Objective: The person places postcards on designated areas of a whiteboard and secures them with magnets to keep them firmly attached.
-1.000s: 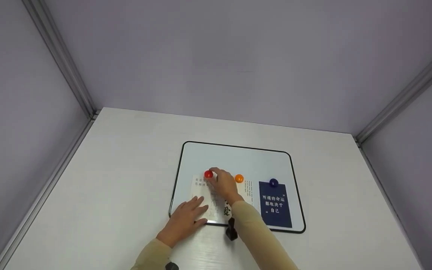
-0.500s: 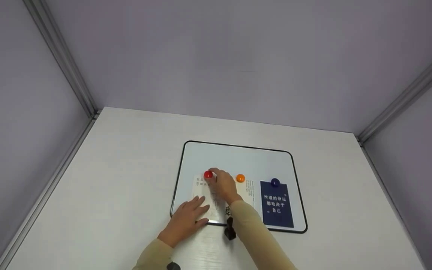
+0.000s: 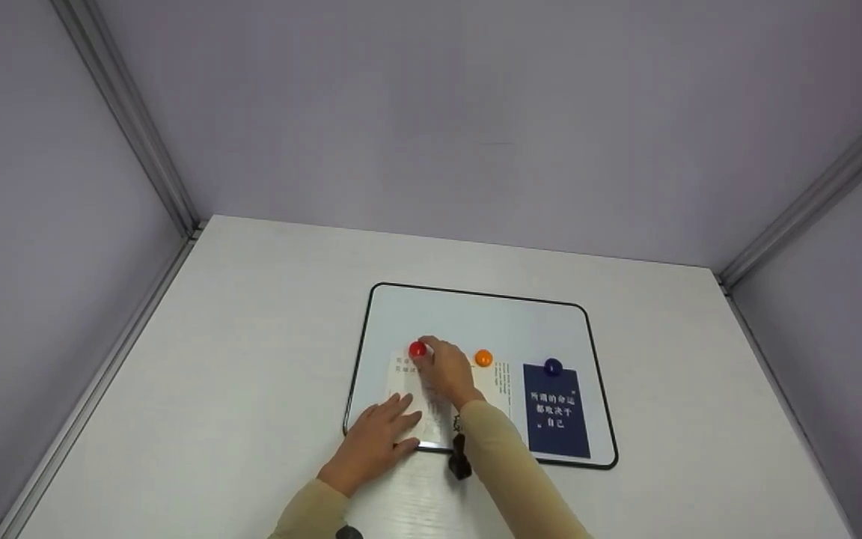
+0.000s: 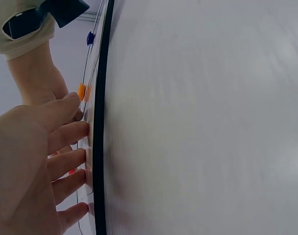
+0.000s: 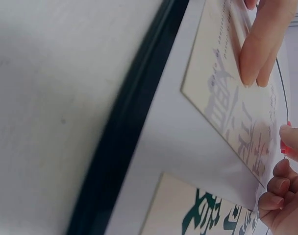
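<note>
My right hand pinches a round red magnet between thumb and fingers, at the top of a cream card on the left of the whiteboard. In the right wrist view, that red magnet is partly covered by the thumb. My left hand rests with spread fingers on the lower part of the same card, across the board's lower left edge. Its straight fingers touch the card in the right wrist view.
An orange magnet sits atop a second cream card, partly hidden by my right arm. A blue magnet sits atop a navy card on the right. The black-rimmed board lies on a white table between grey walls.
The whole scene shifts slightly to the right in the head view. Both hands keep their places on the board, and the red magnet stays at the card's top.
</note>
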`<state>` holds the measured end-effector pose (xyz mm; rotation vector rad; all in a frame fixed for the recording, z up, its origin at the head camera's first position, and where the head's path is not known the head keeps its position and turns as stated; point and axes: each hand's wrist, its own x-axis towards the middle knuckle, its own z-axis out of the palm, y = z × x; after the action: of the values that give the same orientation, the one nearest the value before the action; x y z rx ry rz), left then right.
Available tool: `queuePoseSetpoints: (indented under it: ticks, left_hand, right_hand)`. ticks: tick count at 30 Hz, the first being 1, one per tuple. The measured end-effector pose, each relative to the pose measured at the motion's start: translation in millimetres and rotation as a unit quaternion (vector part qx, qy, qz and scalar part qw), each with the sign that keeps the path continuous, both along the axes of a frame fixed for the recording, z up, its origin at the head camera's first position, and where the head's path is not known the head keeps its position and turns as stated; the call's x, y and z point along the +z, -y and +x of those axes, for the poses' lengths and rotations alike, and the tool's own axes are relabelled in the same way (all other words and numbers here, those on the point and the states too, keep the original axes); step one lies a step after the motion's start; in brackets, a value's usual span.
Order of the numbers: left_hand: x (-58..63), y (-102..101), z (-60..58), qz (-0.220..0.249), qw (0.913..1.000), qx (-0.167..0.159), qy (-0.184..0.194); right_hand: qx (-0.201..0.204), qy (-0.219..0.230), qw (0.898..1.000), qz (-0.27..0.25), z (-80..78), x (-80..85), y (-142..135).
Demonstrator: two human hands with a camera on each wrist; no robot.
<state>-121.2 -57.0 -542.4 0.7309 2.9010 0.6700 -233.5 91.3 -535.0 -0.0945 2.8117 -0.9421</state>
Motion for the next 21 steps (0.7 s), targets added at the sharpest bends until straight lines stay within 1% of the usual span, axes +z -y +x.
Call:
queuePoseSetpoints:
  ticks: [5, 10, 13, 17, 21]
  left_hand:
    - [0.2, -0.1, 0.3, -0.004, 1.0000, -0.002, 0.004]
    - [0.7, -0.3, 1.3, -0.005, 0.9999, 0.000, 0.011]
    - [-0.1, -0.5, 1.5, -0.008, 0.9999, -0.001, 0.009]
    - [-2.3, -2.9, -0.5, -0.016, 0.9999, 0.003, -0.006]
    - [-4.0, -7.2, -5.2, -0.010, 0.9989, 0.017, -0.043]
  right_hand:
    - [-0.002, -0.004, 1.000, -0.005, 1.1, -0.3, -0.8]
    - [0.005, -0.016, 1.000, 0.013, 1.6, -2.3, -0.8]
    - [0.001, -0.009, 1.000, 0.010, 2.2, -4.2, -1.4]
    - [-0.005, 0.008, 1.000, -0.011, 2.8, -3.7, -3.5]
    - [-0.004, 0.002, 1.000, -0.012, 2.8, -1.4, -6.7]
